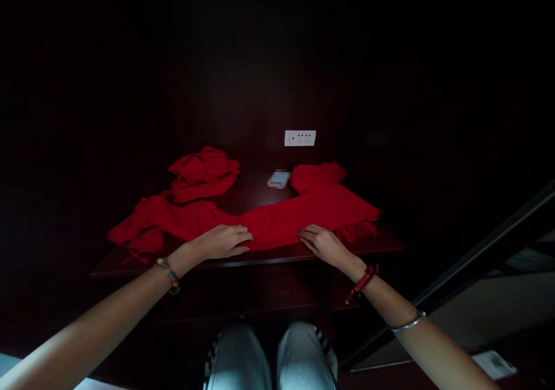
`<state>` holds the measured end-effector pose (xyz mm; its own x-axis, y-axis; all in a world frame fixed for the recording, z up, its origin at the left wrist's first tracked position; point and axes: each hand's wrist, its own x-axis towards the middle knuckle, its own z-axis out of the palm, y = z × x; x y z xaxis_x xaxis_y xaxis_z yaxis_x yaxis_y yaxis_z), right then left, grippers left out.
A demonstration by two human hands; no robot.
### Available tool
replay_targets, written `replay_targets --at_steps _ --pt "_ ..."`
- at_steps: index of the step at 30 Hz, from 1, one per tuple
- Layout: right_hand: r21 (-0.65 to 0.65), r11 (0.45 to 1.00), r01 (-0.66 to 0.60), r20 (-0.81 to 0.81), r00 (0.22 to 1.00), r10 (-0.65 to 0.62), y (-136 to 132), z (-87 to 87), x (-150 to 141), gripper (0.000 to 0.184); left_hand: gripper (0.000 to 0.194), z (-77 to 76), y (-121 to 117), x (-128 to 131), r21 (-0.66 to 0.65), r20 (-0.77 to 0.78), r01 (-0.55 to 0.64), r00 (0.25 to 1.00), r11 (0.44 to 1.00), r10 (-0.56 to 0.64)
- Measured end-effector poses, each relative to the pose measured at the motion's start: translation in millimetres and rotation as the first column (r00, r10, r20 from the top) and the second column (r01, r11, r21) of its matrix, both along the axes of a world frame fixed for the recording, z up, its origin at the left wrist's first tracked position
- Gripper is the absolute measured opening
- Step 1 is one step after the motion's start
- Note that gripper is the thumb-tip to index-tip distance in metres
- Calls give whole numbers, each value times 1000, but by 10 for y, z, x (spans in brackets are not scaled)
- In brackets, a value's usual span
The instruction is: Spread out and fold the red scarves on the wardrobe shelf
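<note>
A red scarf [277,219] with a fringed right end stretches across a dark wooden shelf [260,260]. It lies flatter on the right and is rumpled on the left. My left hand [221,241] is at the scarf's near edge, thumb below and fingers curled on the fabric. To its right, my right hand [321,243] has its bent fingers closed at the same near edge. Behind lie a bunched red heap [203,170] at the left and a folded red part [321,174] at the right. Whether all the red cloth is one piece, I cannot tell.
A small pale blurred object [278,179] lies on the shelf behind the scarf. Above it, a white power socket [300,138] is set in the dark back panel. My knees [245,355] are below the shelf edge. A dark slanted frame [472,268] stands at the right.
</note>
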<state>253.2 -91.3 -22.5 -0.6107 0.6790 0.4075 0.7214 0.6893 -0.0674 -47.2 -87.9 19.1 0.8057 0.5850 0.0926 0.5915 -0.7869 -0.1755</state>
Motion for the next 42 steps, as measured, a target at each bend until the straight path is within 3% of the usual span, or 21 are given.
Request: replay_targets --at_steps 6,9,12,16,26,28,30,33,35,38,40,42 --pt "-75 997 -24 -208 978 8 -24 -36 7 33 30 56 132 380 29 162 -44 986 999 39" --pt "-102 995 -9 -195 981 -12 10 -60 0 36 32 -59 190 684 -5 210 -38 977 999 38" --pt "-152 988 29 -155 987 -52 66 -104 15 37 39 -245 217 886 -114 175 -95 978 989 114" --pt "-214 975 67 -92 992 -88 125 -149 66 40 44 -391 217 901 -234 100 -207 967 950 235" --pt "-249 962 116 -79 987 -140 384 -148 -52 46 53 -340 308 956 -280 92 -320 929 905 357" --pt "-249 966 73 -84 992 -97 399 -117 -49 45 62 -319 346 950 -304 81 -304 936 903 342" --pt "-232 973 -4 -118 993 -24 366 -68 1 43 68 -279 361 899 -258 126 -231 955 938 269" --pt "-179 979 -96 -158 985 68 266 10 132 39 50 -193 350 786 -144 144 -79 985 986 99" --pt "-136 986 -99 -141 987 79 213 44 218 33 42 -126 354 728 -127 88 0 996 992 11" --pt "-49 997 -60 -62 996 56 212 64 293 27 55 -33 435 696 -155 79 85 994 984 -73" --pt "-3 999 -35 -31 999 35 261 58 303 26 54 8 543 694 -197 143 101 987 975 -73" --pt "18 1000 -8 -62 998 9 334 36 292 26 42 20 669 688 -248 212 74 977 966 -20"
